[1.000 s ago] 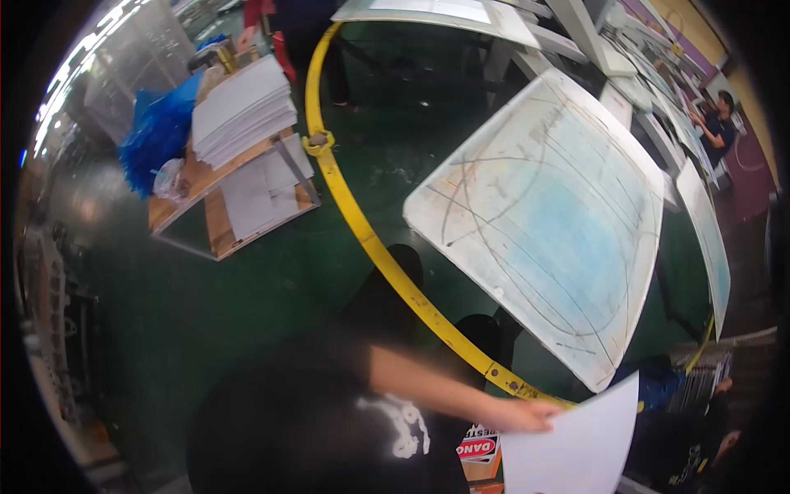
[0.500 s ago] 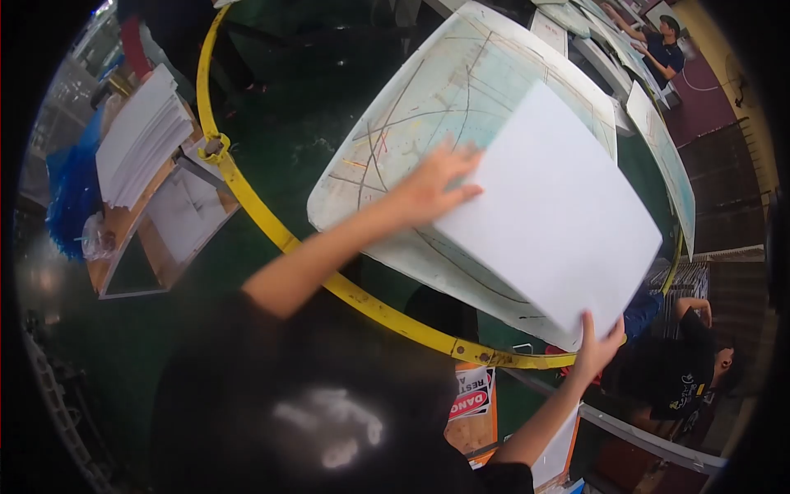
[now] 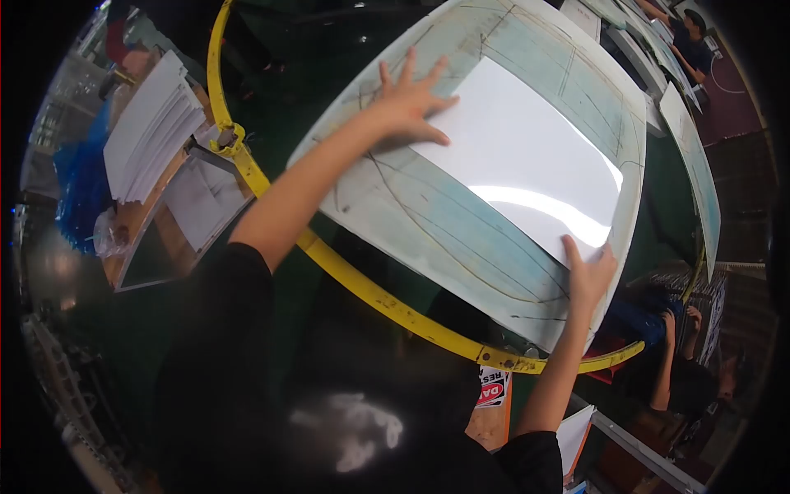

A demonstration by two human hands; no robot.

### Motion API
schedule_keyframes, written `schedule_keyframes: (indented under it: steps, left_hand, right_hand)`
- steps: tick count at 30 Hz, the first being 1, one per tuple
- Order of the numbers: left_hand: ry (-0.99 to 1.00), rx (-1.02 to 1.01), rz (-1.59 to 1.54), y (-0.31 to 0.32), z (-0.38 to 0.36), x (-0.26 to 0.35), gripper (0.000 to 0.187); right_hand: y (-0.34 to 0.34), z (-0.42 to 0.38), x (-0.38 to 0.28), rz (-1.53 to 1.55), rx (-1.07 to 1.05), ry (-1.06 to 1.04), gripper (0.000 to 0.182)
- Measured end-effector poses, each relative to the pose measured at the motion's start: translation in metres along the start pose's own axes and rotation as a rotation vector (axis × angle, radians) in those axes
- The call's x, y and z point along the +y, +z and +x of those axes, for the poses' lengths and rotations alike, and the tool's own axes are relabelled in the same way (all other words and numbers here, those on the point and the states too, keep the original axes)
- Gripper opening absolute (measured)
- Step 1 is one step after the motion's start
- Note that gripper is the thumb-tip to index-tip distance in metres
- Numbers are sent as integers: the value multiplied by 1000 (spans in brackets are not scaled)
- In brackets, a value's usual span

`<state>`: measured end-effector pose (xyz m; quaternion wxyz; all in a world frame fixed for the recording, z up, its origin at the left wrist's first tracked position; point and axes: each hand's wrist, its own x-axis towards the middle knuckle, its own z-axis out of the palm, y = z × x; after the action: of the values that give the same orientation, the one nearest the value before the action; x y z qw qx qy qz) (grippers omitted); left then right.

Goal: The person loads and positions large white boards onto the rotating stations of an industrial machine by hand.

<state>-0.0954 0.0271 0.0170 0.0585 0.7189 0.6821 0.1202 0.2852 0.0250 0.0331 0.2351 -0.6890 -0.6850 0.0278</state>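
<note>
A glossy white sheet (image 3: 527, 140) lies on a large pale, rounded board (image 3: 461, 239) marked with dark curved lines. A bright streak of light reflects along the sheet's near side. My left hand (image 3: 411, 103) is open, its fingers spread over the board, with thumb and fingertips at the sheet's left end. At the sheet's near right corner, my right hand (image 3: 588, 276) holds on, its thumb at the long edge and its fingers at the short edge. The undersides of those fingers are hidden.
A yellow curved rail (image 3: 370, 288) rings the board on my side. Stacked white sheets (image 3: 156, 123) stand on a cart at left, beside blue plastic (image 3: 81, 181). Another pale board (image 3: 691, 165) stands at right. A co-worker (image 3: 687, 362) is at lower right, another person (image 3: 691, 45) at upper right.
The white sheet has come down from a tilted position to lie on the board. My left hand has moved up and left with fingers spread wider; my right hand has moved up with the corner.
</note>
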Motion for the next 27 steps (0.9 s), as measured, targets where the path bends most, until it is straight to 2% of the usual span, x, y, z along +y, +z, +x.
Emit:
schedule_keyframes:
  steps: [3,5,7,8,9,12,13,15,17,20,21,23,24,25,27]
  left_hand:
    - [-162,-23,134,-30,2,-53,83]
    - [-267,126,296,-48,-6,-89,80]
    - [-332,346,361,-64,-18,-114,75]
    - [-336,486,345,-75,-32,-114,71]
    - [-332,625,327,-83,-45,-114,68]
    - [-238,664,192,-115,-110,-59,60]
    - [-209,656,129,-119,-132,-40,58]
    - [-187,652,83,-116,-170,-11,53]
    - [-197,625,56,-100,-203,11,48]
    - [-215,520,-85,-72,-242,44,45]
    - [-222,464,-142,-61,-251,52,45]
    - [-240,352,-267,-49,-267,76,42]
    - [-229,284,-202,-45,-272,89,39]
    - [-221,236,-190,-39,-273,101,37]
    - [-153,231,-234,-23,-269,124,36]
  right_hand:
    - [20,-10,-54,-26,-117,-99,77]
    - [29,-13,-100,5,-205,-155,77]
    - [33,-21,-140,-26,-105,-279,85]
    - [23,-21,-157,5,-114,-316,78]
    - [10,-21,-172,37,-122,-352,70]
    - [-17,-33,-174,430,-50,-623,53]
    - [-32,-40,-172,461,-62,-672,44]
    - [-44,-54,-140,391,-17,-850,45]
    - [-62,-73,-92,195,-84,-873,46]
    - [-91,-113,4,-3,-223,-716,47]
    - [-100,-129,37,-46,-301,-574,49]
    - [-127,-176,114,-213,-349,-436,61]
    - [-142,-199,153,-197,-414,-337,67]
    - [-160,-225,182,-254,-449,-184,74]
    - [-199,-263,206,-452,-615,190,102]
